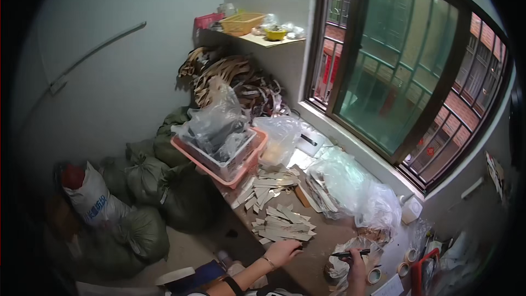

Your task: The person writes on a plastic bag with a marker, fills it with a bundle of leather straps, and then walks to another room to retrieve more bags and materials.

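Observation:
My right hand (pixel 357 268) grips a black marker pen (pixel 342 254), its tip pointing left above crumpled clear plastic and pale paper (pixel 335 267). My left hand (pixel 282 252) rests just in front of a pile of grey-beige flat strips (pixel 285 223). Its fingers are closed together, with something small and dark at the fingertips that I cannot make out. Behind that pile, a second heap of similar strips (pixel 271 183) lies on the brown table (pixel 329 235). The two hands are apart.
Rolls of tape (pixel 374 276) and a red-edged tray (pixel 424 271) lie at the right. Bulging plastic bags (pixel 350 181) line the window side. A pink basket (pixel 224 178) bearing a white one stands at the far left table edge. Green sacks (pixel 147 178) fill the floor at left.

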A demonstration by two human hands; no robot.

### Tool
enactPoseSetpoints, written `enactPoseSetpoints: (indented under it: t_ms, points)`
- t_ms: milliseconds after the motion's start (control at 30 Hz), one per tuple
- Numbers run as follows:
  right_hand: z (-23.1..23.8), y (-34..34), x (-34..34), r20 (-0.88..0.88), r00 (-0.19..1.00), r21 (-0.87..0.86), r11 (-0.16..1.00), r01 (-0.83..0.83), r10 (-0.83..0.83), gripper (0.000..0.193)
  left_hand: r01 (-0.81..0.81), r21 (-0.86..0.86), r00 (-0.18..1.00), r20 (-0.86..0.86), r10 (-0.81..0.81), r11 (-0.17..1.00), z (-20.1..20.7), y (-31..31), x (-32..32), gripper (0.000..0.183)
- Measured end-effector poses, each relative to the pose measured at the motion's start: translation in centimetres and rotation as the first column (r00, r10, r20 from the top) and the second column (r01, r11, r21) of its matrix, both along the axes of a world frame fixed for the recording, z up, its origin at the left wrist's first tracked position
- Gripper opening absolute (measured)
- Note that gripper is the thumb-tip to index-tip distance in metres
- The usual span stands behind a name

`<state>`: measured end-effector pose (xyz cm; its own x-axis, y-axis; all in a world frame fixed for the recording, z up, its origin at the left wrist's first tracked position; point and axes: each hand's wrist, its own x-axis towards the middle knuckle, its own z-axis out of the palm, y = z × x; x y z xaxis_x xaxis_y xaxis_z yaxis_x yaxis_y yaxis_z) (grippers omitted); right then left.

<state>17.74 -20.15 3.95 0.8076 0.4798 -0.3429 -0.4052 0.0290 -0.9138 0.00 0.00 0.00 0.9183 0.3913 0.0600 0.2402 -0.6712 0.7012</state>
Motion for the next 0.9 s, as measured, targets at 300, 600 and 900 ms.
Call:
enactPoseSetpoints:
  t_ms: [300,600,900]
  points:
    - [1.1,27.4,-16.0,-0.01,0.913,0.049,0.912,-0.407,0.408,0.015,-0.433,-0.021,0.889,0.152,0.431,0.901,2.0,17.9,-23.6,0.023]
    - [8.1,51.4,-43.0,0.025,0.012,-0.361,0.021,-0.932,1.0,0.023,-1.0,-0.016,0.002,-0.026,1.0,0.002,-0.6,20.6,-58.4,0.017]
    - [4.9,60.0,-58.6,0.125,-0.427,-0.289,-0.379,-0.879,0.896,0.019,-0.755,0.135,-0.655,-0.101,0.749,-0.642,0.5,7.5,-72.4,0.034]
